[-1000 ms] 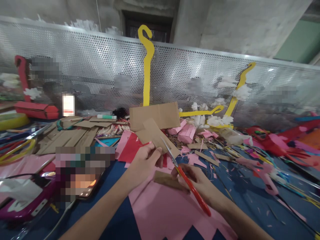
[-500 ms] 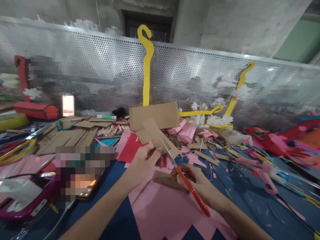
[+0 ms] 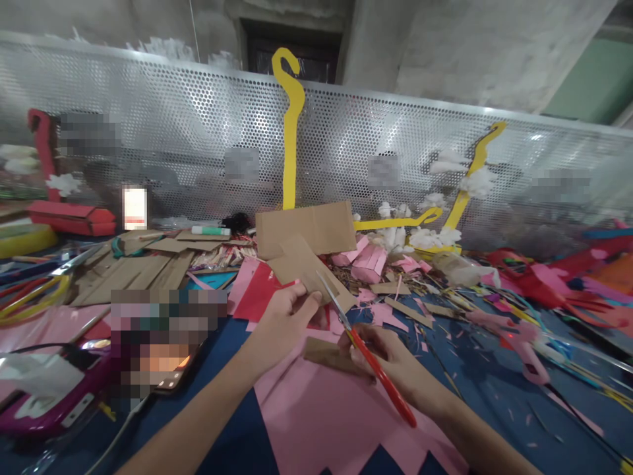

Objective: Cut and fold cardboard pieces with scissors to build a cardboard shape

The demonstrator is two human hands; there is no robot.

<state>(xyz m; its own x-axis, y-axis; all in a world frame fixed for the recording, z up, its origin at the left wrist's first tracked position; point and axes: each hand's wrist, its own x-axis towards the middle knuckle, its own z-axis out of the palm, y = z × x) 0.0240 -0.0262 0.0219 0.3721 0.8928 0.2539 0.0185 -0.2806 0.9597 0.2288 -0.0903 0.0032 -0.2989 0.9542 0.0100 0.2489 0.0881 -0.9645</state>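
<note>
My left hand (image 3: 284,323) pinches a piece of brown cardboard (image 3: 301,260) between thumb and fingers. In my right hand (image 3: 393,363) is a pair of scissors with red handles (image 3: 388,382), its blades pointing up and left against the cardboard's right part. How far the blades are apart is hard to see. Beneath my right hand lies a folded cardboard strip (image 3: 326,356), on a large pink paper sheet (image 3: 321,415). Red paper (image 3: 253,290) sits just behind my left hand. A cardboard panel (image 3: 306,229) stands farther back, below a yellow hook-shaped piece (image 3: 291,145).
Cardboard scraps (image 3: 133,274) and a glue stick (image 3: 211,231) lie at left. To the right, a pink glue gun (image 3: 524,343) with a cord rests on the blue tabletop (image 3: 484,415). Pink paper scraps (image 3: 388,316) are scattered nearby. A perforated metal panel (image 3: 198,132) spans the back.
Almost nothing differs. The scissors and the cardboard piece have shifted very slightly; both hands keep their grip.
</note>
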